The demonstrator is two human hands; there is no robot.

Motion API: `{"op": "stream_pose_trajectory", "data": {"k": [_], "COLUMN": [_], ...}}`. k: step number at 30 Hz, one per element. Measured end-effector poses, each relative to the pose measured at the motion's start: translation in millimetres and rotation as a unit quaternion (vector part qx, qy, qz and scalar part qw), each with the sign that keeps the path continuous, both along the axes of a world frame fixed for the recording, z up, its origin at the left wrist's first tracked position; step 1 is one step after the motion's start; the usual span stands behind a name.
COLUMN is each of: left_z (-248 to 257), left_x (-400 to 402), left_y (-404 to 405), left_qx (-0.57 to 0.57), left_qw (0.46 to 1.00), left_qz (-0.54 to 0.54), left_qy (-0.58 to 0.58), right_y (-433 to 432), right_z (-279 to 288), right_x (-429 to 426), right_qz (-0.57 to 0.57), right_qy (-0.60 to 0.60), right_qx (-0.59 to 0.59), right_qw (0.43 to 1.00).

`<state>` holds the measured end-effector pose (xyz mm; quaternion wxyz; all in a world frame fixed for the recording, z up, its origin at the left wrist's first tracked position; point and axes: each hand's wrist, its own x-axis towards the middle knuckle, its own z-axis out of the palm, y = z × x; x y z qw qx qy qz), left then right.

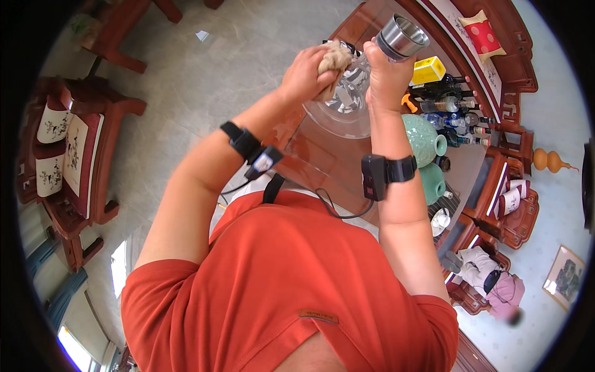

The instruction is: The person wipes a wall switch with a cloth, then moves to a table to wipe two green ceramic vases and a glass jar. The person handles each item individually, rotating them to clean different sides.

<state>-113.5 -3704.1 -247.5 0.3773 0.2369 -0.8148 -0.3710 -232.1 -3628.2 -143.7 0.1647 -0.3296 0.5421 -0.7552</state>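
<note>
My right hand is wrapped around the neck of a clear glass decanter. A shiny metal collar tops the neck just above my fingers, and the wide round base hangs over the front of the wooden table. Bunched in my left hand is a beige cloth, pressed against or close beside the glass body. My fingers hide part of the cloth.
Right of the decanter on the table are a yellow box, several bottles, an orange-handled object, two green vases and a white cup. A person sits at the lower right. Wooden chairs stand left.
</note>
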Motion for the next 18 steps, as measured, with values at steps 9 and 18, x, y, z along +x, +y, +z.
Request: {"op": "stream_pose_trajectory", "data": {"k": [9, 18], "left_z": [-12.3, -5.4], "left_x": [49.3, 20.6], "left_y": [26.5, -40.2], "left_qx": [-0.026, 0.056], "left_qw": [0.998, 0.998], "left_qz": [0.029, -0.026], "left_qy": [-0.041, -0.025], "right_y": [-17.7, 0.3], "right_z": [-29.0, 15.4], "right_x": [12.4, 22.5], "right_qz": [0.024, 0.188], "right_qy": [0.028, 0.069], "right_qx": [0.048, 0.112], "right_qw": [0.998, 0.973]}}
